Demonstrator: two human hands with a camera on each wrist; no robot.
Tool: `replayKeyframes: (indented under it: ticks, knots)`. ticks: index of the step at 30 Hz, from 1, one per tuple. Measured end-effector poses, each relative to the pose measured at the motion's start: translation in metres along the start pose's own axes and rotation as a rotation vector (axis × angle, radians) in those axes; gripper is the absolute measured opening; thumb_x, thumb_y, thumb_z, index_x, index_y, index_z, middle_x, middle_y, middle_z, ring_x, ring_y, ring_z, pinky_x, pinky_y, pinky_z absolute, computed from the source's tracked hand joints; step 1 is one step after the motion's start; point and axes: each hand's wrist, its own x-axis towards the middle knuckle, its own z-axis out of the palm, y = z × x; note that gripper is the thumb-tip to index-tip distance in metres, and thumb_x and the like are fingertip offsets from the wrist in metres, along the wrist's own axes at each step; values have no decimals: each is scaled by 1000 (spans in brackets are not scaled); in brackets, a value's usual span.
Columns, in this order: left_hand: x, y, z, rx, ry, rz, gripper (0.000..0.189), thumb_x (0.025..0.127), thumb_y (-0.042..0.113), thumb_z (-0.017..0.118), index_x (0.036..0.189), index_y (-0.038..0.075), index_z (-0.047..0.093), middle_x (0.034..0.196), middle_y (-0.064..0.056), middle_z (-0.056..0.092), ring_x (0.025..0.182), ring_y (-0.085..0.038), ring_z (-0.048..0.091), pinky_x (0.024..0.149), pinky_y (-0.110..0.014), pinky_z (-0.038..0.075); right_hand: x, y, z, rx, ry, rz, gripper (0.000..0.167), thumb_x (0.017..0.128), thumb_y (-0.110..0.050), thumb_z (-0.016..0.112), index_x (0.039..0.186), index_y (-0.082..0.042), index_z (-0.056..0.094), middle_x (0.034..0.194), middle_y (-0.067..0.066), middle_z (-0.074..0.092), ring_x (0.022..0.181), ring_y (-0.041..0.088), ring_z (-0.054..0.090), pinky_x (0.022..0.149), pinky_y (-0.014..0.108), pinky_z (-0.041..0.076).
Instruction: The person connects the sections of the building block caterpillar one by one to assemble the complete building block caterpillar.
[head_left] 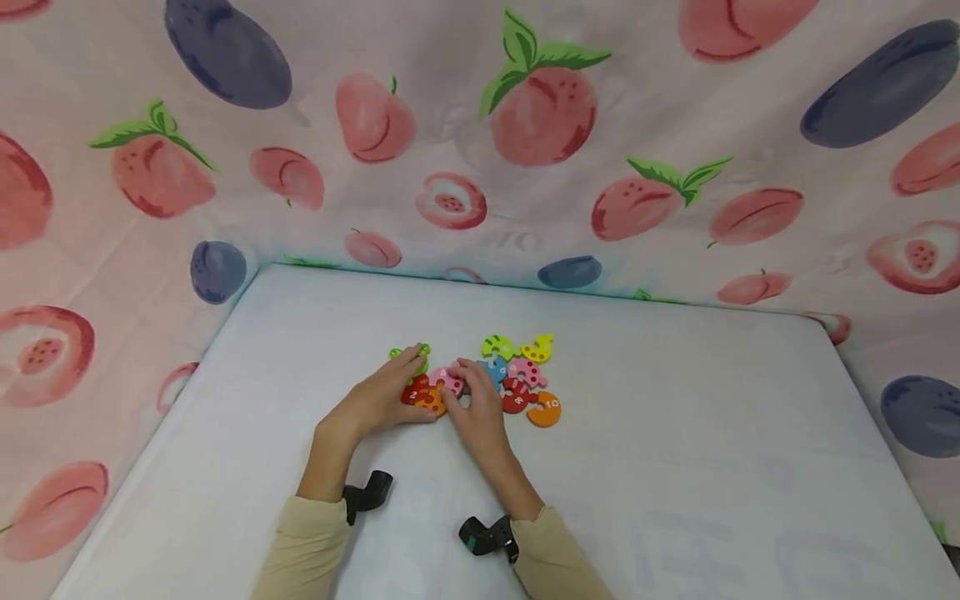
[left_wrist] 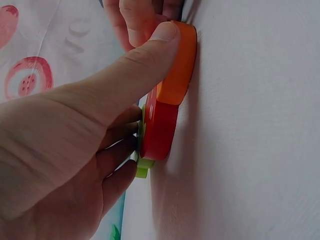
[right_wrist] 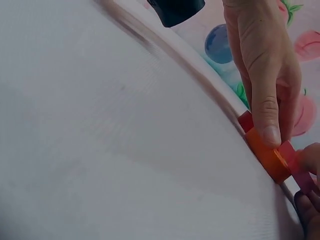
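My left hand [head_left: 378,402] lies over the left end of a joined row of wooden number puzzle pieces, its fingers fairly straight. In the left wrist view, its thumb presses an orange spotted piece [left_wrist: 181,67], while the other fingers lie by the red piece [left_wrist: 161,132] marked 2 and a green piece [left_wrist: 145,163]. My right hand [head_left: 482,419] pinches a pink spotted piece [head_left: 447,381] between thumb and fingers, against the orange one. In the right wrist view, that pink piece [right_wrist: 301,176] touches the orange piece's end. The right hand partly covers a blue piece [head_left: 496,369].
Right of the hands lie a green striped piece [head_left: 498,346], a yellow piece [head_left: 538,348], a pink piece [head_left: 528,372], a red piece [head_left: 517,398] marked 8 and an orange piece [head_left: 545,410] marked 10. A fruit-print cloth [head_left: 465,125] rises behind the white table [head_left: 675,483].
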Motion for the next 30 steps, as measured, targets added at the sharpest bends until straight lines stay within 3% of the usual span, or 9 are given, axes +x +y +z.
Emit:
replayKeyframes:
  ticks: [13, 30]
  knots:
    - [1, 2, -2, 18, -10, 5, 90, 78, 43, 78, 150, 8, 36, 163, -8, 21, 149, -32, 23, 114, -56, 32, 4, 3, 0, 6, 38, 2, 30, 93, -19, 66, 122, -13, 62, 143, 4, 49, 128, 20, 51, 100, 34, 51]
    - [1, 0, 1, 11, -13, -2, 92, 78, 43, 78, 151, 9, 33, 163, -7, 19, 150, -32, 21, 115, -55, 30, 3, 2, 2, -85, -4, 24, 33, 92, -22, 66, 124, -15, 61, 145, 4, 48, 139, 23, 43, 109, 39, 43]
